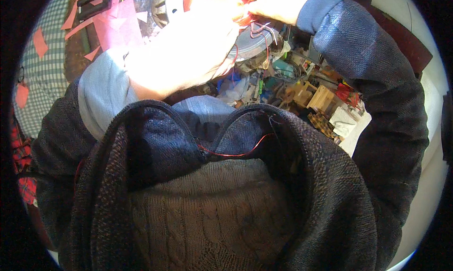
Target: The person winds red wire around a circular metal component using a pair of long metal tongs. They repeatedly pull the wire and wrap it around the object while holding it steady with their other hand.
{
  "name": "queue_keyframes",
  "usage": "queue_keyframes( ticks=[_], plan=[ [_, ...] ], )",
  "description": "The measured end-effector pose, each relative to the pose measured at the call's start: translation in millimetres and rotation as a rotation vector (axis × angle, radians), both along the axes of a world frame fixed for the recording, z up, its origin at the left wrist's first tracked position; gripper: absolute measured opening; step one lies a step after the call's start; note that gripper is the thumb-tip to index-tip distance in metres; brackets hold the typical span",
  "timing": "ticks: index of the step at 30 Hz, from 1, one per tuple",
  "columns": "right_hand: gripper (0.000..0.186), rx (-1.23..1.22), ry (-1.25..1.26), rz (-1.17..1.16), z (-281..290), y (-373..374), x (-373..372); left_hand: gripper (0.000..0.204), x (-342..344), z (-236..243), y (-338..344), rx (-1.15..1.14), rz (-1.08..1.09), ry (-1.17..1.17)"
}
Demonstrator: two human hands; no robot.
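Note:
Strong glare washes out both hands. My left hand [188, 47] reaches up from the lower left beside a bundle of orange-red copper wire [243, 20]; its fingers are lost in the brightness. From the upper right comes my right hand [278, 6], its fingertips closed on the same copper wire at the top edge. Thin red and dark leads [258, 30] hang from the bundle over a round grey metal part [257, 43]. Left of the hands sits a slotted metal ring [160, 9], partly cut off by the frame and hidden by my left hand.
Pink paper pieces [118, 28] lie on the brown work surface at upper left, near a black block-like part [93, 4]. A checkered cloth [49, 77] covers the left side. Below the hands is clutter with a small wooden box [322, 99] and a teal object [284, 68].

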State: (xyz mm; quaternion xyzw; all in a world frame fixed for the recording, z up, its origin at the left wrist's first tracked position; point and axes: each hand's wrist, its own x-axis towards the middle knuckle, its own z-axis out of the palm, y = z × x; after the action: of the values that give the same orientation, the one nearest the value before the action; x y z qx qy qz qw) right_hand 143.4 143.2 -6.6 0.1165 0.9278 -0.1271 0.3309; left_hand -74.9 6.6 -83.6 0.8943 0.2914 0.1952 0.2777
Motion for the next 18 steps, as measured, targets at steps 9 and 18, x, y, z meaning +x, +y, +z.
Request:
queue_keyframes(
  ticks=[9, 18],
  plan=[
    [0.028, -0.086, 0.266, -0.063, -1, 2, 11, 0.056, -2, 0, 6, 0.059, -0.027, -0.064],
    [0.03, -0.124, 0.163, -0.112, 6, -13, 15, 0.051, 0, 6, 10, 0.099, -0.019, -0.087]
  ],
)
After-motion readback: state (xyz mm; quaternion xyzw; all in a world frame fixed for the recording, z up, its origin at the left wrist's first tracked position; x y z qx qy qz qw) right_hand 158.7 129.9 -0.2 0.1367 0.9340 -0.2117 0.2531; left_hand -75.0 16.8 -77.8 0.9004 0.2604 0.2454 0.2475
